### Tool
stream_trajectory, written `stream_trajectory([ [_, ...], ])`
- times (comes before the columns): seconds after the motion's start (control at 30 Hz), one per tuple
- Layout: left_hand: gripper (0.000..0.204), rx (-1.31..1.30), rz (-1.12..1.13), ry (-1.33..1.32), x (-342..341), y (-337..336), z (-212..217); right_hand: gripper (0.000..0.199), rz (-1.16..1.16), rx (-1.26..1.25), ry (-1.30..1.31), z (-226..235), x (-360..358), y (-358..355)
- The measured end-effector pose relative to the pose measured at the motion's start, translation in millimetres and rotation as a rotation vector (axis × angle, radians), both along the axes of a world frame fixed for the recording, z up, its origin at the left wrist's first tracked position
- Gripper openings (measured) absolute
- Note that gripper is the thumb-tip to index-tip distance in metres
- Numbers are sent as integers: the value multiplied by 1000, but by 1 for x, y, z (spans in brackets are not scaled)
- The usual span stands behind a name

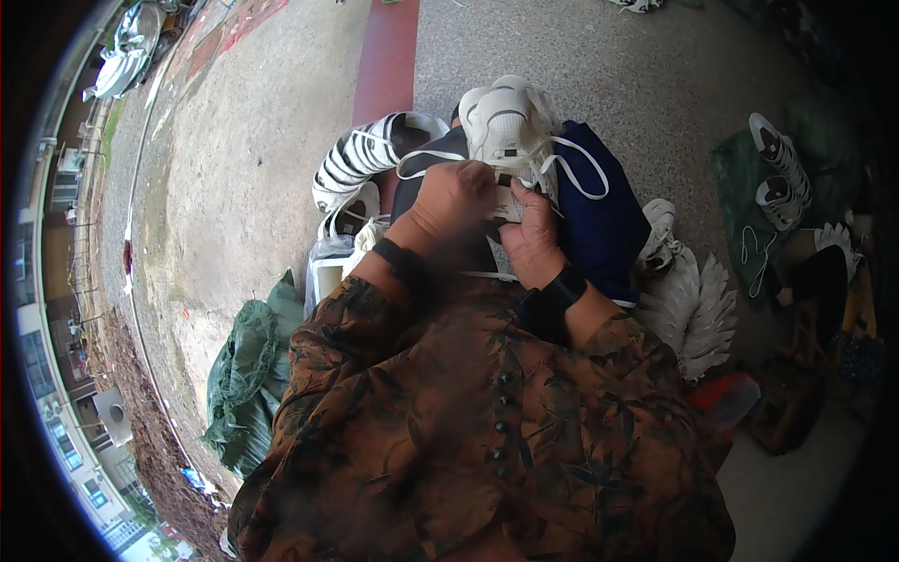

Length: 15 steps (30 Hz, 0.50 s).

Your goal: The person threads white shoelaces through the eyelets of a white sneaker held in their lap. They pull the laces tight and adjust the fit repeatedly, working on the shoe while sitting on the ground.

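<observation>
Two bare hands meet just above the middle of the view, working close together at a white shoe (510, 117), which sits between twelve and one o'clock from the centre. The left hand (459, 192), at twelve, is curled into a loose fist beside the near part of the shoe; its fingertips are hidden and a dark blur covers part of it, so I cannot tell whether they grip anything. The right hand (532, 229), toward one, grasps the near part of the shoe, its thumb extended along it. A white lace (599, 178) loops out to the right over dark blue cloth (604, 225). Both wrists carry black bands, and the person's brown leaf-patterned shirt (449, 421) fills six o'clock. At eleven are black-and-white striped shoes (361, 155), and at eight a crumpled green sack (248, 375). A cluster of white shoes (693, 309) lies at three. Between two and three, more shoes (782, 173) rest on a green sheet (735, 225). A red strip (386, 56) crosses the grey ground (281, 122) between eleven and twelve.
</observation>
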<state>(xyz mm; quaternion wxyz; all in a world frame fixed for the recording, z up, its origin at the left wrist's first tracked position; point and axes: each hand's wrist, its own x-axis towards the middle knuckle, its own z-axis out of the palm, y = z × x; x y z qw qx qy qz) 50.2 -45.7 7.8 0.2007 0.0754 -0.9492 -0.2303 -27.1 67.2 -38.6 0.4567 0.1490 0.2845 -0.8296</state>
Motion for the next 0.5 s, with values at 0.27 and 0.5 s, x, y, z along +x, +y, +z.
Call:
stream_trajectory([
  [0.27,11,481,-1,100,9,2,5,37,5,-17,-12,-1,-2,0],
  [0.5,6,736,221,-40,2,11,15,40,1,-56,-26,-8,-3,0],
])
